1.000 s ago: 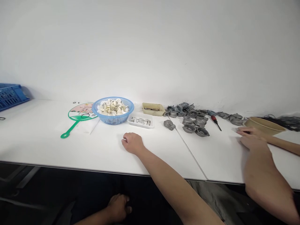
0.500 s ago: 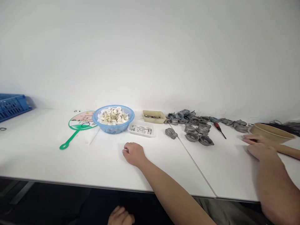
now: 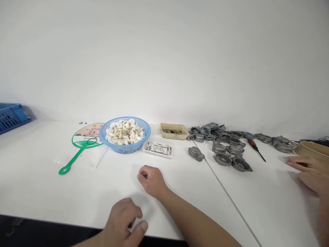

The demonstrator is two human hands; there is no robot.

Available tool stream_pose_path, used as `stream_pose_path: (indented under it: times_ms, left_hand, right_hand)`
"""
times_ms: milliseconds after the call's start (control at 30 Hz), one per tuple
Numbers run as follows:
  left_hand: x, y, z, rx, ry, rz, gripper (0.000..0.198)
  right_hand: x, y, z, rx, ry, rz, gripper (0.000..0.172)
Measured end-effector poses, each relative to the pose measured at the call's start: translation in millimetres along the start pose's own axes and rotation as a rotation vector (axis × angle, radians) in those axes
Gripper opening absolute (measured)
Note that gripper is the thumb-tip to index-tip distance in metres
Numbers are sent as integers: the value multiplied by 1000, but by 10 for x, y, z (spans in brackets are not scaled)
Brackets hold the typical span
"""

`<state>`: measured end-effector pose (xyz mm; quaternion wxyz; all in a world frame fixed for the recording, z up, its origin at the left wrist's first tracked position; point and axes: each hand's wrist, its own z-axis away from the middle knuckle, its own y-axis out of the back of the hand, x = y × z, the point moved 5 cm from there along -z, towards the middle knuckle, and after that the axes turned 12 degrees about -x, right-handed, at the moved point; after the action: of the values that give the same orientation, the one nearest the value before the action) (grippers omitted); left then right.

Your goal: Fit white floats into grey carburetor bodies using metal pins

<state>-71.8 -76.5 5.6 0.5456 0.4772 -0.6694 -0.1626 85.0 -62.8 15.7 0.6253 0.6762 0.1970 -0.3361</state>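
My right hand (image 3: pixel 152 181) rests on the white table in a loose fist, holding nothing I can see. It lies just in front of a small white tray (image 3: pixel 158 148) of thin metal pins. My left hand (image 3: pixel 122 219) hovers near the table's front edge, fingers curled and empty. Behind them stands a blue plastic basket (image 3: pixel 124 149) heaped with white ring-shaped pieces. Beyond a long thin metal rod (image 3: pixel 226 192) lie several grey cast-metal housings (image 3: pixel 226 149). A co-worker's two hands (image 3: pixel 304 168) sit on the table at the far right.
A green-handled paper fan (image 3: pixel 86 137) lies left of the basket. A cream tray (image 3: pixel 174 131), a red-handled screwdriver (image 3: pixel 254 145), a tan bowl (image 3: pixel 312 149) and a blue crate (image 3: pixel 12 118) stand along the wall side of the white table (image 3: pixel 64 195).
My left hand has risen from below the table edge to the table's front. The view has swung up and left, so everything sits lower and further right. My right hand stays put.
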Motion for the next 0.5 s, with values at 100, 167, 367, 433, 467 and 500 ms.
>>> stream_pose_path:
  times_ms: [100, 167, 367, 433, 467, 500]
  left_hand:
    - [-271, 192, -408, -15, 170, 73, 30]
    - [-479, 192, -631, -45, 295, 193, 28]
    - [-541, 131, -929, 66, -37, 341, 60]
    - [-482, 38, -884, 51, -186, 367, 78]
    - [-492, -33, -850, 55, -181, 400, 85]
    - [-522, -124, -817, 61, -130, 437, 90]
  right_hand:
    - [80, 47, -38, 12, -8, -98, 15]
    - [134, 73, -50, 22, 23, -190, 23]
    - [19, 118, 105, 99, 387, -201, 65]
    - [-84, 71, 212, 157, 546, -72, 72]
    - [-112, 20, 254, 173, 589, -15, 74]
    - [-114, -43, 280, 183, 594, 30, 74]
